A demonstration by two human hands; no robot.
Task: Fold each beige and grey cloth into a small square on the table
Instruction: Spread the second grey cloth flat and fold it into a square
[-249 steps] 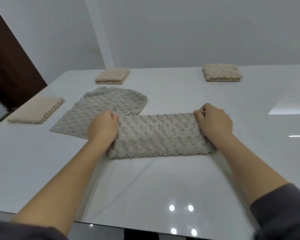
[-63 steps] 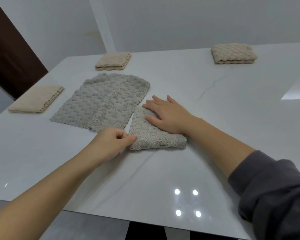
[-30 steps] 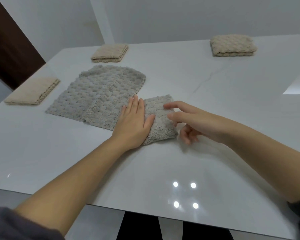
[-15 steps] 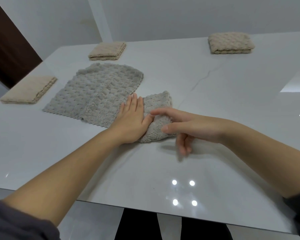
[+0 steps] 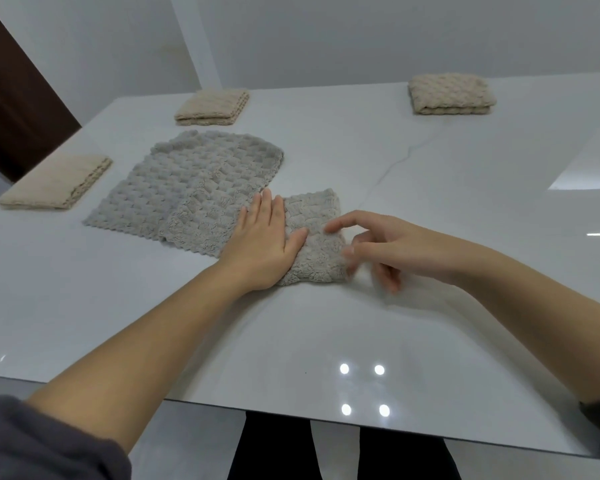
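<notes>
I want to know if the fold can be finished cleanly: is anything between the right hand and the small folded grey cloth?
Nothing visible. The right hand hovers at the folded grey cloth's right edge with bare table around it; the left hand lies flat on the cloth's left side.

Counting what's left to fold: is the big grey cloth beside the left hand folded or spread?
Spread. The big grey cloth lies flat and wide, unlike the small folded grey cloth under the left hand.
</notes>
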